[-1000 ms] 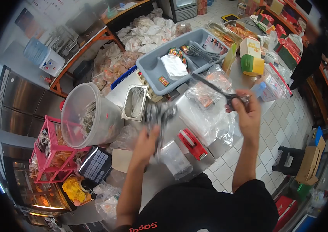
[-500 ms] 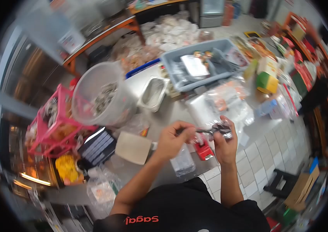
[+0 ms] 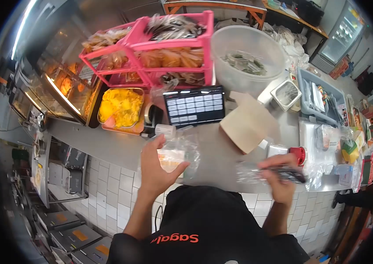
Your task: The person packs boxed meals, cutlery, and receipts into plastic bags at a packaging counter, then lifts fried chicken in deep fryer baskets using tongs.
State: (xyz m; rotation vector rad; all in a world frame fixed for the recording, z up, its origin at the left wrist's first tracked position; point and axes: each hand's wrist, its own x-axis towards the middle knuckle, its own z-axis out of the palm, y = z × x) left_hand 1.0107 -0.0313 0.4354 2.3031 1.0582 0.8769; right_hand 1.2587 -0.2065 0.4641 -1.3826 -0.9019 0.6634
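Observation:
My left hand (image 3: 155,169) is open, thumb spread from the fingers, above a clear plastic bag (image 3: 188,149) with a pale, orange-marked item inside. I cannot tell whether it touches the bag. My right hand (image 3: 279,182), slightly blurred, pinches a clear plastic packet (image 3: 292,174) with something dark in it; a crinkled clear end sticks out to the left. Just beyond that hand lie a red round object (image 3: 298,155) and a small white item. Farther back stands an open brown paper box (image 3: 250,125), its near part facing me.
A touchscreen (image 3: 194,105) stands behind the bag. Left of it is a tray of yellow food (image 3: 120,108), with pink racks (image 3: 208,44) of packets behind. A clear tub (image 3: 226,81), metal container (image 3: 286,94) and blue-grey bin (image 3: 305,81) stand to the right.
My view has swung left. My hands, earlier together on the dark packet, are apart: the left has let go and reached over the clear bag, while the right keeps the packet.

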